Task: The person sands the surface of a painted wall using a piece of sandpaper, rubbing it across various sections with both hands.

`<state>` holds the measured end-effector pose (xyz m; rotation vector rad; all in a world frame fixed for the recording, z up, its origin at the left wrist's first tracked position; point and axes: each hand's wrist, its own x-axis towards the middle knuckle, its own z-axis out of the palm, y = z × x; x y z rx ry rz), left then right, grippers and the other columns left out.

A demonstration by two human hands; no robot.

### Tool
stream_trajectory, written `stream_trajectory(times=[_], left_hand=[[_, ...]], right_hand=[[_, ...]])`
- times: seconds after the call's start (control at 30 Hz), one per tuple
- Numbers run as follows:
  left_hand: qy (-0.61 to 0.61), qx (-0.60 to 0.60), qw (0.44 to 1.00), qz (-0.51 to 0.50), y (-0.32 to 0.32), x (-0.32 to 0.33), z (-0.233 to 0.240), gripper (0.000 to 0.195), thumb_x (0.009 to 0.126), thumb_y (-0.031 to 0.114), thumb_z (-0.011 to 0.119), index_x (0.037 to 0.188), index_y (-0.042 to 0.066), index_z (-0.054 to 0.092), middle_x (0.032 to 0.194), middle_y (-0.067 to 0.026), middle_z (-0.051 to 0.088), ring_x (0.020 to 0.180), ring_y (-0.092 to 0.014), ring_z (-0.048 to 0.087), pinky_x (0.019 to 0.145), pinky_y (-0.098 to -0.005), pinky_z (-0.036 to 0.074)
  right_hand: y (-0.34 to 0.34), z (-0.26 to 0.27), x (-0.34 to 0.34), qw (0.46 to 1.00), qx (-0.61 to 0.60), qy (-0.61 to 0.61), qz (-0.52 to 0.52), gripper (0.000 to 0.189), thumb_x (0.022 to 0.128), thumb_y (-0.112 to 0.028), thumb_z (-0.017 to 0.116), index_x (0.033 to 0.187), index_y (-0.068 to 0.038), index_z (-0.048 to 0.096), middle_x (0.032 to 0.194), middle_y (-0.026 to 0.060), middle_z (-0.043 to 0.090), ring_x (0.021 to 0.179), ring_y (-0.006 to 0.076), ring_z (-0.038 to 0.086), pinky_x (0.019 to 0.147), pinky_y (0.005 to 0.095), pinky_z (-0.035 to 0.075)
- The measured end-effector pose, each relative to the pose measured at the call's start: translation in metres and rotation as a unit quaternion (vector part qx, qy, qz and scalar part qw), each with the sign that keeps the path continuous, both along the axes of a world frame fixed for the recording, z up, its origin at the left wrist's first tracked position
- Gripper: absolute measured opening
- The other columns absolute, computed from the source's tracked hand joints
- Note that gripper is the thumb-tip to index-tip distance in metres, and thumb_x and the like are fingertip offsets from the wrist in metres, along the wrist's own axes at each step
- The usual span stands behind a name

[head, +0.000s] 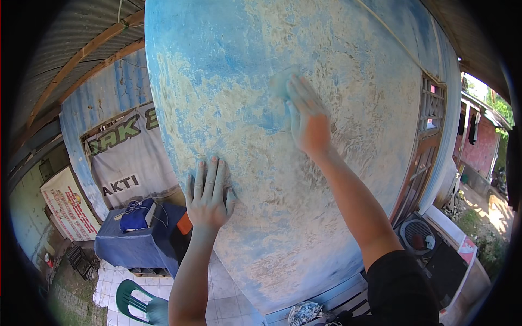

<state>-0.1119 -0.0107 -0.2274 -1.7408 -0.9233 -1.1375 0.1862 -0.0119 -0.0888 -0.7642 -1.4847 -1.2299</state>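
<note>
A wall with patchy, flaking blue paint (253, 150) fills the middle of the view. Pale dust coats both hands. My left hand (209, 195) lies flat on the wall near its left edge, fingers pointing up and thumb apart, holding nothing. Higher and to the right, my right hand (308, 114) presses a thin, pale blue piece of material (281, 82), perhaps sandpaper or a pad, against the wall. That piece is blurred and partly hidden under the fingers, so its kind is unclear.
Left of the wall stand a table with a blue cover (134, 248) and a green plastic chair (138, 303). A slatted bench (342, 295) is at the wall's foot, with a crumpled bundle on it. To the right are a wooden door (418, 175) and a round fan-like grille (416, 234).
</note>
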Motion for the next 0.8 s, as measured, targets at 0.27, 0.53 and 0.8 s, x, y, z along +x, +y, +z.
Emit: stream_trajectory(times=[0.27, 0.53, 0.8], left_hand=[[0.037, -0.009, 0.999, -0.036, -0.004, -0.013, 0.021, 0.071, 0.094, 0.027, 0.06, 0.164, 0.017, 0.053, 0.172, -0.0037, 0.047, 0.157, -0.028, 0.045, 0.127, -0.0549, 0.033], [0.009, 0.023, 0.998, -0.049, -0.002, -0.004, 0.037, 0.071, 0.094, 0.024, 0.059, 0.162, 0.006, 0.052, 0.169, -0.0134, 0.049, 0.158, -0.036, 0.043, 0.129, -0.0534, 0.031], [-0.001, 0.031, 0.998, -0.046, -0.001, -0.011, 0.034, 0.068, 0.092, 0.022, 0.06, 0.158, 0.006, 0.057, 0.167, -0.0143, 0.052, 0.156, -0.037, 0.046, 0.128, -0.0531, 0.032]], right_hand=[[-0.002, -0.052, -0.032, 0.976, -0.058, -0.203, 0.056, 0.051, 0.094, -0.006, 0.069, 0.145, -0.001, 0.067, 0.158, 0.0148, 0.061, 0.147, 0.0318, 0.058, 0.12, 0.0449, 0.05], [0.005, -0.043, -0.02, 0.997, 0.054, 0.06, 0.004, 0.043, 0.097, -0.004, 0.067, 0.14, 0.0, 0.069, 0.158, 0.0116, 0.062, 0.148, 0.0292, 0.057, 0.121, 0.0471, 0.049], [0.005, -0.036, -0.032, 0.999, 0.032, -0.026, 0.016, 0.041, 0.094, -0.001, 0.071, 0.135, -0.001, 0.073, 0.153, 0.0105, 0.066, 0.143, 0.0291, 0.063, 0.122, 0.0482, 0.049]])
